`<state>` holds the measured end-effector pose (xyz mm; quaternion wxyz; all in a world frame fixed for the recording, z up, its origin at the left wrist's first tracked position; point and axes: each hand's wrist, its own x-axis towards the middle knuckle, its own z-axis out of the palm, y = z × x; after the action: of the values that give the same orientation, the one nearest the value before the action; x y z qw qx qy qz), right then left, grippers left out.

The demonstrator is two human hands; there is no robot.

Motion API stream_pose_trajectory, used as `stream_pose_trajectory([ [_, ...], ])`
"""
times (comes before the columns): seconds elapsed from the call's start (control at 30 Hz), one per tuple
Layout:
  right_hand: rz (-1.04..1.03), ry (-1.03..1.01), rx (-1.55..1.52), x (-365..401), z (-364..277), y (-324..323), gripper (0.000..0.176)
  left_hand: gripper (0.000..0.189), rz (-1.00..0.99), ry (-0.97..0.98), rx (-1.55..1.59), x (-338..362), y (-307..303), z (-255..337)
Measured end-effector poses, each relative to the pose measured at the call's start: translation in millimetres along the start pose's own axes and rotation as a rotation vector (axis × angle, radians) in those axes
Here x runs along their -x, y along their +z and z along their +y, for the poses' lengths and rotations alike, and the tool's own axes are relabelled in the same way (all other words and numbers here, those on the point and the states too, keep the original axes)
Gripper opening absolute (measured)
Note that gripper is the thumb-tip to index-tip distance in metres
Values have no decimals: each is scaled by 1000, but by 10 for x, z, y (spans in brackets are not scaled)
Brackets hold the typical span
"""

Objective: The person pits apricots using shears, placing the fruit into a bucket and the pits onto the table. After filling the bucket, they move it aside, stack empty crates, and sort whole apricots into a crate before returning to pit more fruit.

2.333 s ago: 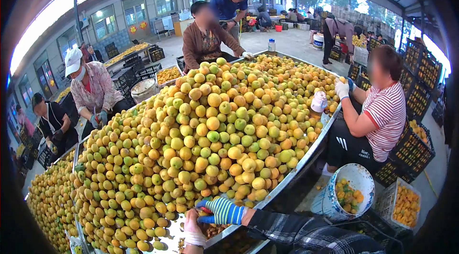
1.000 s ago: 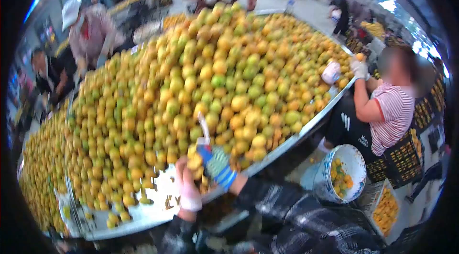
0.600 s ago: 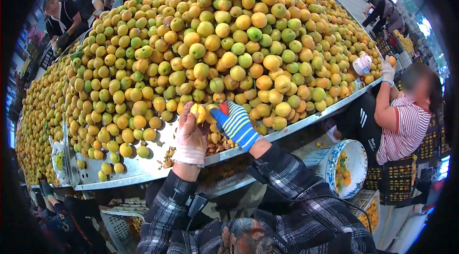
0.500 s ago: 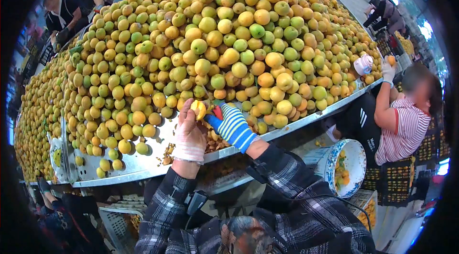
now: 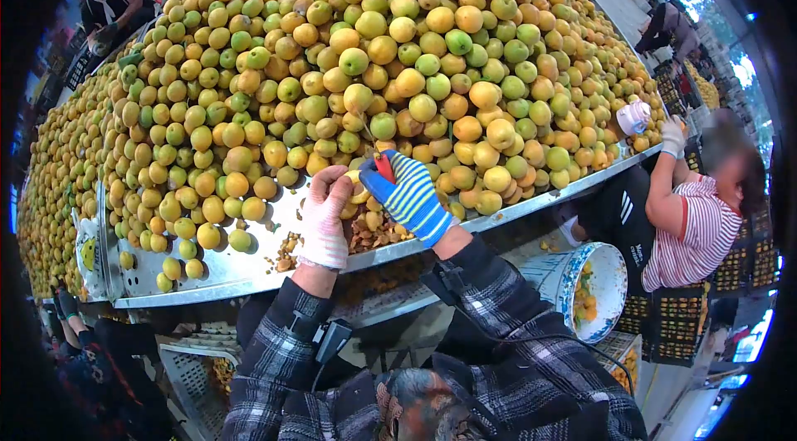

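My left hand [image 5: 325, 221], in a pale pink-white glove with bare fingertips, pinches a yellow fruit [image 5: 358, 187] over the table's front edge. My right hand [image 5: 413, 198], in a blue, yellow and white striped glove, is wrapped round a red-handled tool [image 5: 383, 168] beside that fruit. The tool's thin tip points up toward the heap. Part of the yellow fruit is hidden by my fingers. Below the hands lie small brown pieces [image 5: 378, 235]. Behind them rises a large heap of yellow-green fruit [image 5: 357, 98].
The metal table [image 5: 224, 275] has a raised front edge. A white-blue bucket [image 5: 599, 291] with fruit pieces stands at the lower right, beside crates [image 5: 681, 325]. A person in a striped shirt [image 5: 697, 229] sits at the right. Other people are at the upper left and lower left.
The view has shifted slightly. My left fingers have closed in over the yellow fruit, which shows less. The red handle now stands more upright in my right hand.
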<state>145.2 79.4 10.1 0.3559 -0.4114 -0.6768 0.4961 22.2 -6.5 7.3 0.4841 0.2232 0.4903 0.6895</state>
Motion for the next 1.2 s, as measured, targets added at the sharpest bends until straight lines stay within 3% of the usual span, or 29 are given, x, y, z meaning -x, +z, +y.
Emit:
stream_pose_trajectory([
  [0.07, -71, 74, -25, 8, 36, 7, 23, 36, 24, -184, 279, 32, 9, -4],
  [0.1, -71, 76, -27, 29, -22, 6, 23, 36, 26, -186, 277, 57, 39, 8],
  [0.17, -46, 341, -313, 82, -200, -16, 28, 41, -39, -89, 297, 98, 121, 23],
  [0.3, 18, 396, -475, 134, -18, 147, 27, 47, -10, 59, 140, 81, 171, -47],
  [0.33, -130, 464, -428, 156, -116, 47, 28, 46, -15, 62, 164, 51, 120, -52],
  [0.37, -128, 467, -431, 163, -84, 67, 28, 46, -1, 68, 172, 22, 83, -60],
  [0.43, -68, 263, -339, 165, -147, 121, 28, 42, 32, 24, 202, 64, 203, 148],
  [0.47, -119, 423, -453, 183, -269, 22, 26, 42, 31, 20, 200, 73, 205, 148],
  [0.5, -116, 425, -454, 165, -256, -23, 26, 39, 25, -6, 232, 79, 211, 144],
  [0.6, 51, 319, -931, 138, -374, -182, 30, 39, -34, -71, 209, 67, 149, 14],
  [0.63, 52, 273, -894, 115, -462, -210, 42, 43, -85, -103, 153, 64, 123, -48],
  [0.67, 29, 241, -949, 110, -479, -242, 44, 58, -112, -126, 103, 49, 123, -115],
  [0.73, -4, 190, -1035, 105, -521, -285, 50, 63, -94, -177, 112, 97, 202, -148],
  [0.8, 35, 150, -1049, 94, -551, -282, 49, 74, -69, -252, 105, 145, 295, -157],
  [0.97, -3, 76, -1170, 72, -446, -320, 40, 76, -141, -267, 40, 173, 311, -246],
  [1.0, 1, 80, -1172, 66, -364, -288, 40, 76, -149, -243, -19, 171, 295, -262],
  [1.07, 290, 15, -969, 47, -214, -190, 26, 76, -141, -205, -87, 198, 328, -242],
  [1.2, 206, -19, -687, 72, -168, -270, 20, 75, -82, -75, -302, 261, 415, -154],
])
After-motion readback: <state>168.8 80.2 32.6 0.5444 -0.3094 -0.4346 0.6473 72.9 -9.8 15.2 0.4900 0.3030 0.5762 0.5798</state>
